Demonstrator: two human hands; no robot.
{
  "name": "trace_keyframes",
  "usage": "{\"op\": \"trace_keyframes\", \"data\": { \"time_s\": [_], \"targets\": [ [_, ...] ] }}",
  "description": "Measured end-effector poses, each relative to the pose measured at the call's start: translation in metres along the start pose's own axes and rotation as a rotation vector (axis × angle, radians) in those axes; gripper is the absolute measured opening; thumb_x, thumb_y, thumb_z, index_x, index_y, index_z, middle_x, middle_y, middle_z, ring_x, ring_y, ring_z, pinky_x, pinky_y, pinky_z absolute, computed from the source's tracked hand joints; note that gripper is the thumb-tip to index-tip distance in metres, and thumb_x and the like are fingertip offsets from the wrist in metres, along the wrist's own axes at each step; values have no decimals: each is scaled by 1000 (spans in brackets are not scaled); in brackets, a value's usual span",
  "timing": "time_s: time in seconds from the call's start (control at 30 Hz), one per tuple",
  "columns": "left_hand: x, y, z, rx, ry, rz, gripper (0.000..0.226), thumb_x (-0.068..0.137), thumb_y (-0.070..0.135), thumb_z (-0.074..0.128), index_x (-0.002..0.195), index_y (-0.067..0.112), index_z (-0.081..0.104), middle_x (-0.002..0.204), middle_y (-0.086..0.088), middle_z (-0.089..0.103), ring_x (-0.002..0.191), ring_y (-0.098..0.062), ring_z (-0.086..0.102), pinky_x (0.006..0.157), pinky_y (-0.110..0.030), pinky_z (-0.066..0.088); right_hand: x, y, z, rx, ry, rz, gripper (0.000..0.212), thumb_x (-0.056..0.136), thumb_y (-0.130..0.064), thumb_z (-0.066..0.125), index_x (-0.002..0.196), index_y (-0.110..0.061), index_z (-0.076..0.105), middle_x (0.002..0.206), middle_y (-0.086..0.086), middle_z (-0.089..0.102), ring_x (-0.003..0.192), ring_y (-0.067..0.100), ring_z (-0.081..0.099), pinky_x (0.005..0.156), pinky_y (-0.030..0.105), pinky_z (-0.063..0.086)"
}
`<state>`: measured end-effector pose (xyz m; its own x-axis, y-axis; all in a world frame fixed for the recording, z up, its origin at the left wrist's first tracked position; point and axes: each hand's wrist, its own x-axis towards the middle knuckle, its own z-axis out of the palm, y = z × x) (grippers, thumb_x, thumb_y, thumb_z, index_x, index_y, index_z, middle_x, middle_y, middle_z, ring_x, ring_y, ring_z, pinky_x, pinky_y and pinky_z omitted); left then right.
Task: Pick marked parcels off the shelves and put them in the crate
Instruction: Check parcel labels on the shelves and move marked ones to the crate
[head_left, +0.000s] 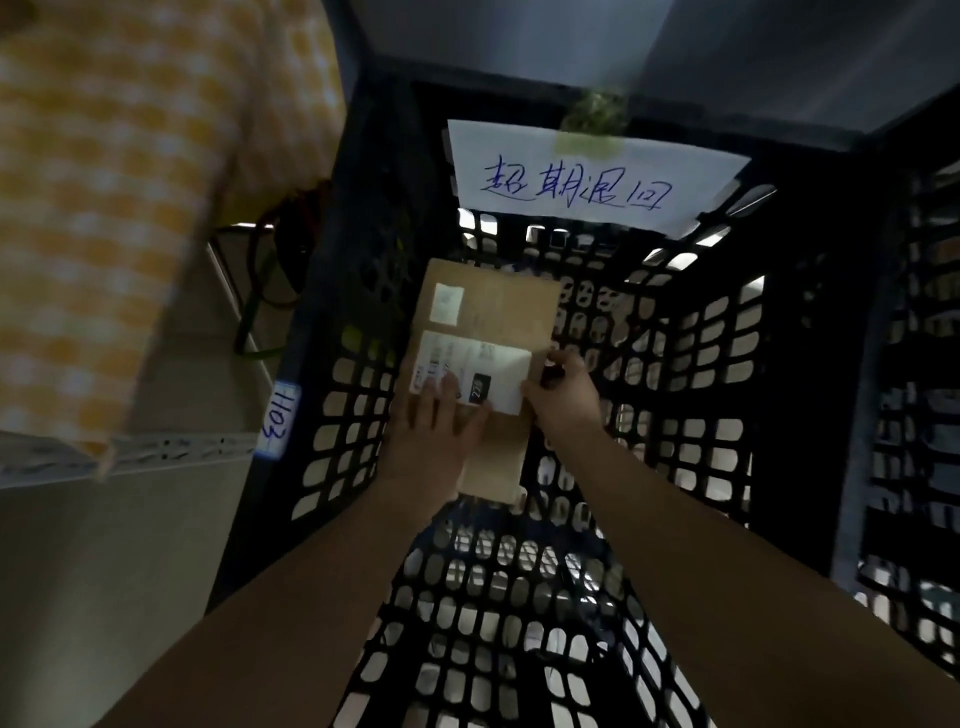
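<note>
The black lattice crate (691, 364) fills most of the view, and both of the person's arms reach down into it. That fits the drop-off step of the job rather than the picking step.

A blurry stretch of yellow checked fabric (104, 208) covers the upper left. Under it is the pale edge of a shelf (156, 452), right next to the crate's left wall, so a parcel probably doesn't have far to travel.

A white paper sign (587, 176) with blue handwriting is taped to the crate's far wall, facing inward. It's probably there so anyone loading can see what the bin is for.

The brown cardboard parcel (498, 306) is inside the crate, near the left wall, lying flat with its white shipping label (493, 364) facing up. That looks like a deliberate choice so the marking can be read. It's hard to tell whether the parcel is resting on the crate floor yet or is just above it.

The left hand (434, 431) lies flat on top with its fingers straight, pressing across the label's lower corner to steady the parcel. The right hand (558, 395) grips the right edge, with the thumb on top and the fingers curled round the side. There's something dark by those fingers, but it can't be made out.

The smallest thing is a handwritten tag (279, 418) on the shelf edge.
</note>
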<state>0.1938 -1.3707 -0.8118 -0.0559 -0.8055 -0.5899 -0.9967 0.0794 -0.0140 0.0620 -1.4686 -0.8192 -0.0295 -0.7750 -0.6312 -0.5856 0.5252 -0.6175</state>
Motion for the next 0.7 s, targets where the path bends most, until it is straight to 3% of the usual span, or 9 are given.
{"op": "trace_keyframes", "data": {
  "time_s": [0.1,0.2,0.37,0.47,0.53,0.7],
  "targets": [
    [3,-2,-1,9,17,14,96,88,39,59,149,25,-14,155,-25,-12,143,-44,-2,113,-62,9,6,-8,-1,-57,-34,-48,54,89,-8,57,140,-15,39,122,11,60,93,20,58,69,26,46],
    [2,0,2,-3,-31,52,90,90,33,58,150,28,-9,155,-22,-15,143,-43,-4,113,-61,14,11,-8,-4,-104,-59,-100,59,91,-12,58,144,-18,33,122,11,60,102,23,60,74,29,51],
    [9,16,7,-33,-85,197,80,92,14,52,149,35,-1,155,-17,-20,142,-43,-14,114,-58,11,12,4,-9,37,-33,-84,60,88,-19,66,141,-18,38,117,-1,58,102,14,57,82,30,52],
    [10,19,15,-43,-40,140,93,89,19,58,145,41,-14,151,-16,-31,139,-43,-22,112,-61,1,6,7,-7,-37,-143,-3,56,89,-20,66,139,-14,42,124,5,57,113,23,55,91,37,50],
    [9,18,18,-44,-51,90,100,88,26,61,142,43,-22,148,-17,-36,137,-45,-25,112,-64,0,1,12,-3,-9,-122,24,53,91,-17,62,140,-14,41,127,7,57,114,25,55,92,36,50],
    [9,13,12,14,-33,161,89,91,34,56,145,41,-15,152,-17,-29,140,-45,-18,112,-63,3,-1,18,2,70,-7,12,62,93,-16,59,148,-19,31,137,6,52,123,25,51,101,30,42]
  ]
}}
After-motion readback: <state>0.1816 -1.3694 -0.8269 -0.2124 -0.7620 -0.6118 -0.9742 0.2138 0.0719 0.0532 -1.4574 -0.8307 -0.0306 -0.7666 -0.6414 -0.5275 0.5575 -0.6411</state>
